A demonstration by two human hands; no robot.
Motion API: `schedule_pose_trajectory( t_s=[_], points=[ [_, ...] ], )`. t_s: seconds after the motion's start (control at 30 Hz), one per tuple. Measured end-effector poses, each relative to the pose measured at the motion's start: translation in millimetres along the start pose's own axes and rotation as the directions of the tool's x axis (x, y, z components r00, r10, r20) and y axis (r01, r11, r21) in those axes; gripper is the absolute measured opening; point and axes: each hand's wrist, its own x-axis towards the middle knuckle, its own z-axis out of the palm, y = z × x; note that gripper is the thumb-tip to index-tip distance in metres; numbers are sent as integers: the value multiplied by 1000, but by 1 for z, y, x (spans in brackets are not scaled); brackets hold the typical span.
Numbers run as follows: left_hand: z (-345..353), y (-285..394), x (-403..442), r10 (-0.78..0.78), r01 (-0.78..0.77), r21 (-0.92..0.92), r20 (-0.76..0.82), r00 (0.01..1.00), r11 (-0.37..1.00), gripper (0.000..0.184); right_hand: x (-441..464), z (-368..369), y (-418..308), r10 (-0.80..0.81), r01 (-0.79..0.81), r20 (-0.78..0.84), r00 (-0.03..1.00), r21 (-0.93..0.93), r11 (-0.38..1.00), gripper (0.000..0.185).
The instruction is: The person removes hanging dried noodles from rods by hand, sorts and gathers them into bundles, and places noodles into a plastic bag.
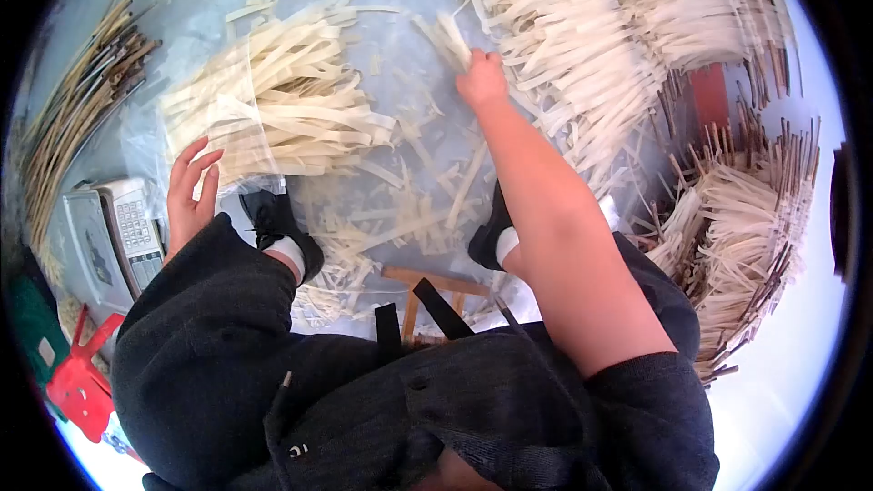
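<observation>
My right hand (483, 80) is closed around a small bunch of flat dried noodles (449, 39), which sticks out past the fingers toward the far side. A large heap of pale flat noodles (309, 123) lies to the left, partly inside a clear plastic bag (218, 114). Beside the bag's near edge is my left hand (193, 189), palm partly turned up and fingers apart, with nothing seen in it. Whether its fingertips touch the plastic, I cannot tell.
Noodles in rows (582, 45) spread at the far right, and more on thin sticks (746, 227) stand at right. Bare sticks (86, 100) lie far left. A scale (118, 227) stands by my left knee, near a red plastic object (84, 386). Broken noodles (409, 209) litter the floor.
</observation>
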Motion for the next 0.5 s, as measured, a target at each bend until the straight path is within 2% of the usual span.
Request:
schedule_pose_trajectory(
  t_s=[0.03, 0.07, 0.13, 0.17, 0.23, 0.27, 0.33, 0.4, 0.47, 0.5],
  points=[
    [0, 2, -2, -11, 12, -20, 4, 1000, 1000, 20, 1, -2, -4, 68, -55, 122, 990, -107, 993, 51],
    [-1, 3, -6, -36, 36, -10, 1, 999, 999, 19, 2, -4, -7, 67, -53, 136, 988, -105, 993, 51],
    [-3, 1, -11, -57, 57, 9, 2, 998, 998, 19, 3, -21, -8, -130, 186, 306, 943, -162, 969, 47],
    [-1, -1, -12, -63, 63, 23, -10, 998, 998, 19, 2, -33, -9, -130, 190, 314, 940, -169, 967, 47],
    [-2, -8, -15, -73, 73, 11, -23, 997, 997, 19, -9, -63, -15, -353, 380, 301, 886, -33, 924, 45],
    [-4, -8, -15, -85, 85, 6, -38, 996, 996, 19, -17, -70, -10, -354, 383, 303, 884, -39, 923, 45],
    [-7, -11, -15, -80, 81, 8, -58, 995, 997, 18, -40, -87, 3, -609, 610, 324, 724, 111, 785, 45],
    [-8, -13, -14, -58, 59, 2, -64, 996, 998, 18, -66, -81, 29, -737, 765, 387, 554, 114, 634, 40],
    [-8, -14, -14, -47, 47, -1, -71, 996, 999, 18, -96, -61, 53, -727, 824, 538, 427, 101, 558, 34],
    [-7, -13, -15, -32, 32, -4, -69, 997, 999, 18, -112, -43, 69, -727, 825, 544, 420, 105, 556, 34]
  ],
)
